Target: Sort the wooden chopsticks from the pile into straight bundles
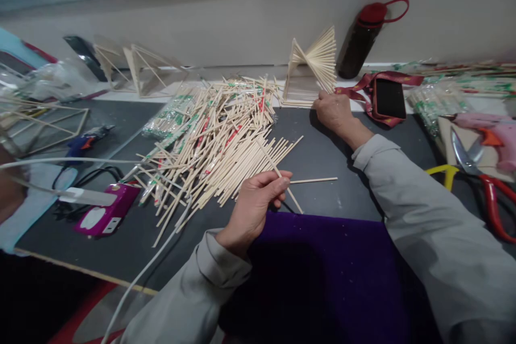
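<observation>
My left hand (258,201) is closed in a pinch on a thin wooden chopstick (295,200), which slants across the fingers. Another chopstick (316,180) points rightward from beside these fingertips; whether it is held too I cannot tell. Farther back, my right hand (334,110) has its fingers curled at the lower right corner of a twisted, fan-like chopstick structure (316,62). The fingertips touch its base and are partly hidden. A large heap of loose chopsticks (226,156) spreads beyond and left of my left hand, some in printed plastic wrappers.
A dark bottle (358,43) and a phone in a red case (389,99) stand beyond my right arm. Rightward lie a pink glue gun (500,134) and red-handled cutters (489,199). Leftward are a magenta power adapter (107,209), white cable, blue glue gun (83,145) and another person's arm (8,188).
</observation>
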`<state>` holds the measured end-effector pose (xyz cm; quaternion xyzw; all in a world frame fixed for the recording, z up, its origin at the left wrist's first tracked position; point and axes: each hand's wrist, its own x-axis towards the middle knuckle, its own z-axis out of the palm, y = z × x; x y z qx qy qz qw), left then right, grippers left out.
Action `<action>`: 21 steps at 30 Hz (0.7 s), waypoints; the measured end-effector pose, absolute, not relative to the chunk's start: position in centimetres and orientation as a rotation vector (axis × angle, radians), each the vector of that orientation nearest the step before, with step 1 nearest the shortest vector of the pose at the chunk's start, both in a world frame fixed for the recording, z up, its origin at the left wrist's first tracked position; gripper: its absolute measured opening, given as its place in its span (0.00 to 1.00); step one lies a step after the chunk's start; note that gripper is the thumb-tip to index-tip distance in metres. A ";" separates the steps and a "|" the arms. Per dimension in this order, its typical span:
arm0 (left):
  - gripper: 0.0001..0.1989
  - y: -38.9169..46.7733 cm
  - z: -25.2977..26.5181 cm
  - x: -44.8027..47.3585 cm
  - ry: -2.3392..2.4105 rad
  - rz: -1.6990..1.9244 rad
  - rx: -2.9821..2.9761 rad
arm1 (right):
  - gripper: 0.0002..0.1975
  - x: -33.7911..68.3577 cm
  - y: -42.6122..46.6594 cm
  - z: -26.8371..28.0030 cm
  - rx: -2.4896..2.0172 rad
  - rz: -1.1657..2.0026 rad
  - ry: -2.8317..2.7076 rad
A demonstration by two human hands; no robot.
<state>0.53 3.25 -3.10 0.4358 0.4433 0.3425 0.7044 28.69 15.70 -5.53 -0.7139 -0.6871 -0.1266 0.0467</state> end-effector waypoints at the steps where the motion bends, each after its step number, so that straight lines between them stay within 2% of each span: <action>1: 0.10 3.3 -3.1 0.5 0.987 0.761 0.968 | 0.22 28.6 15.7 -5.5 -2.177 -0.387 -2.100; 13: 0.10 3.6 -2.6 0.7 1.048 0.775 0.967 | 0.22 23.8 14.9 -4.4 -1.970 -0.261 -2.256; 21: 0.12 3.7 -2.7 0.8 1.066 0.791 0.963 | 0.22 24.1 14.7 -4.5 -2.038 -0.170 -2.188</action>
